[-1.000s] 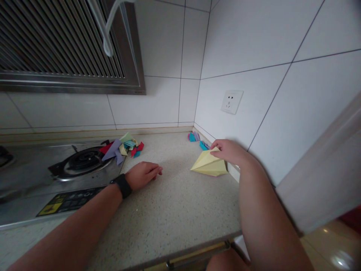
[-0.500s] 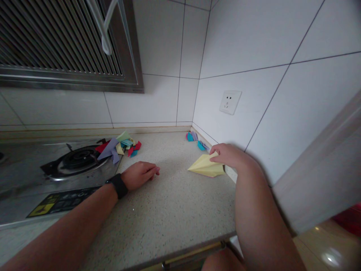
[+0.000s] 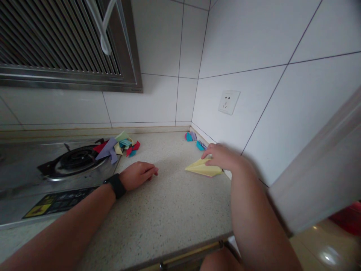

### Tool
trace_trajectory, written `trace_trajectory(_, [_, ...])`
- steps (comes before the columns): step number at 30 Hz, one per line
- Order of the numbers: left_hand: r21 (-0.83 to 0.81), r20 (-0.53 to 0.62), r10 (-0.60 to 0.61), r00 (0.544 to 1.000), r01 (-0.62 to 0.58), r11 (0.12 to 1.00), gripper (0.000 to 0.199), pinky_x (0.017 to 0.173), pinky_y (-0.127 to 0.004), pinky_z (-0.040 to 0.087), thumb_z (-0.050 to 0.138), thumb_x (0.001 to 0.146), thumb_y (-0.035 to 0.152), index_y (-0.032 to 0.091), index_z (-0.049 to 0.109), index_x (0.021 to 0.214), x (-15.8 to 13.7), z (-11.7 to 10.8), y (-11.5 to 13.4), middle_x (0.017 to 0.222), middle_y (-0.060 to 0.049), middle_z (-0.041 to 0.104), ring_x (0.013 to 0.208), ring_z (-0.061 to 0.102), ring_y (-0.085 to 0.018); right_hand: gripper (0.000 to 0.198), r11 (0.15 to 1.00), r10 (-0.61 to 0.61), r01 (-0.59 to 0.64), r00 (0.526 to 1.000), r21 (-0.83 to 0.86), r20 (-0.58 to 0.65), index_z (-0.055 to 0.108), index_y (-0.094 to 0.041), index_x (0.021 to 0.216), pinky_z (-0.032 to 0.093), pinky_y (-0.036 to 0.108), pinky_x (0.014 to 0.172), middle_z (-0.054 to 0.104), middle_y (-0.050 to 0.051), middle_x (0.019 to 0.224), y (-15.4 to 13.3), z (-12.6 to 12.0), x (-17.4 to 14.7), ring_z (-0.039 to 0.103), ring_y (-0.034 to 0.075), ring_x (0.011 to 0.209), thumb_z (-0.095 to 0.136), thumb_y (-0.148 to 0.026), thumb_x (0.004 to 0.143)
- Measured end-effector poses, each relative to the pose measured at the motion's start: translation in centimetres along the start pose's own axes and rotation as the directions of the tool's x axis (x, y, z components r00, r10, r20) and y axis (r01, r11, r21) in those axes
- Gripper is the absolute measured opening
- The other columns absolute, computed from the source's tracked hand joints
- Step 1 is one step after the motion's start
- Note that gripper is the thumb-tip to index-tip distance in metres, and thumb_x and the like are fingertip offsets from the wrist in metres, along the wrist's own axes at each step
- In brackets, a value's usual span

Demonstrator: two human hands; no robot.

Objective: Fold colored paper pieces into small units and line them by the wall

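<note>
1. The right hand (image 3: 221, 156) is at the yellow folded paper (image 3: 203, 169), its fingers pinching the upper edge, with the thumb on the near face.
2. That paper lies low on the speckled surface (image 3: 169, 214), toward the right wall, its narrow point aimed left and a crease running along its length. Its right end is partly hidden by the hand.
3. The left hand (image 3: 138, 175), a black watch (image 3: 116, 186) on its wrist, is near the middle of the surface, apart from the paper. Its fingers are loosely curled with nothing showing in them — the palm side is hidden, so I cannot tell whether they hold anything.
4. Just beyond the right hand sits a small blue piece (image 3: 200, 146); farther back, near the corner, is a small folded cluster (image 3: 190, 136).
5. A colorful paper pile (image 3: 117, 146) lies partly over the stove (image 3: 22, 184), partly on the surface.
6. The step in hand looks like handling the paper at its upper edge — the next move calls for a light pinch that spares the crease.
</note>
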State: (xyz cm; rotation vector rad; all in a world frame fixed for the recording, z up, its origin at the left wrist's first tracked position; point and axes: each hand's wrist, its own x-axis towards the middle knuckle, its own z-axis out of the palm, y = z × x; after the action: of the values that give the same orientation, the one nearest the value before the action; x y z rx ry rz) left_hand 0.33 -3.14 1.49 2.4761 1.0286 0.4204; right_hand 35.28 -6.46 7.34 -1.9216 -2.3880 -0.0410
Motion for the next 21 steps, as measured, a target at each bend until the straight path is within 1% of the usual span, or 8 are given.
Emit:
trace_trajectory(2, [0.005,0.002,0.006,1.000,-0.006,1.000,0.044,0.064,-0.024,0.039,0.032,0.095,0.046,0.020,0.068,0.090,-0.1,-0.1,0.1,0.073,-0.001,0.067,0.067,0.060,-0.014,0.028,0.995,-0.049,0.041,0.996,0.094,0.079,0.075,-0.027,0.098,0.043,0.027,0.077,0.070,0.005,0.101,-0.6,0.6,0.7,0.061,0.021,0.091,0.069,-0.030,0.071])
trace_trajectory(4, [0.012,0.006,0.011,1.000,-0.011,1.000,0.045,0.065,-0.025,0.039,0.032,0.095,0.046,0.020,0.068,0.090,-0.1,-0.1,0.1,0.073,-0.001,0.067,0.068,0.060,-0.014,0.025,0.988,-0.043,0.024,0.991,0.151,0.127,0.075,-0.024,0.096,0.043,0.025,0.069,0.072,0.004,0.096,-1.1,1.1,1.2,0.063,0.019,0.083,0.067,-0.028,0.073])
trace_trajectory(6, [0.017,0.005,0.018,1.000,-0.018,1.000,0.046,0.065,-0.025,0.039,0.032,0.095,0.047,0.020,0.068,0.090,-0.1,-0.2,0.1,0.073,-0.001,0.067,0.069,0.060,-0.015,0.020,0.987,-0.032,0.006,0.987,0.163,0.158,0.075,-0.024,0.090,0.042,0.024,0.066,0.073,0.003,0.090,-1.3,1.5,1.5,0.064,0.018,0.079,0.065,-0.026,0.073])
trace_trajectory(11, [0.012,-0.003,0.028,1.000,-0.028,1.000,0.045,0.065,-0.025,0.040,0.032,0.095,0.047,0.020,0.068,0.090,-0.1,-0.1,0.0,0.073,-0.001,0.067,0.069,0.060,-0.015,0.018,0.988,0.029,-0.051,0.988,0.149,0.151,0.076,-0.022,0.085,0.041,0.023,0.060,0.074,0.002,0.086,-1.2,1.2,1.2,0.064,0.016,0.073,0.064,-0.022,0.071])
trace_trajectory(15, [0.011,-0.003,0.026,1.000,-0.026,1.000,0.045,0.064,-0.025,0.039,0.032,0.095,0.047,0.020,0.068,0.090,-0.1,0.0,-0.1,0.073,-0.001,0.067,0.068,0.060,-0.015,0.017,0.986,0.076,-0.096,0.987,0.134,0.142,0.076,-0.022,0.084,0.042,0.023,0.061,0.074,0.003,0.087,-1.2,0.8,0.9,0.063,0.016,0.074,0.065,-0.020,0.070])
trace_trajectory(18, [0.009,0.001,0.027,1.000,-0.027,1.000,0.044,0.064,-0.025,0.038,0.032,0.095,0.046,0.020,0.068,0.090,-0.1,0.0,-0.1,0.072,-0.001,0.067,0.067,0.059,-0.015,0.019,0.985,0.087,-0.109,0.983,0.132,0.159,0.076,-0.023,0.085,0.041,0.022,0.060,0.074,0.003,0.087,-1.2,1.0,1.0,0.063,0.016,0.073,0.065,-0.020,0.070])
trace_trajectory(21, [0.009,0.000,0.023,1.000,-0.023,1.000,0.044,0.063,-0.024,0.038,0.033,0.095,0.045,0.020,0.068,0.090,0.0,0.0,-0.2,0.072,-0.001,0.066,0.066,0.058,-0.014,0.022,0.991,0.069,-0.086,0.984,0.100,0.164,0.076,-0.022,0.086,0.040,0.023,0.059,0.073,0.003,0.085,-1.1,1.5,1.2,0.063,0.016,0.073,0.063,-0.018,0.068])
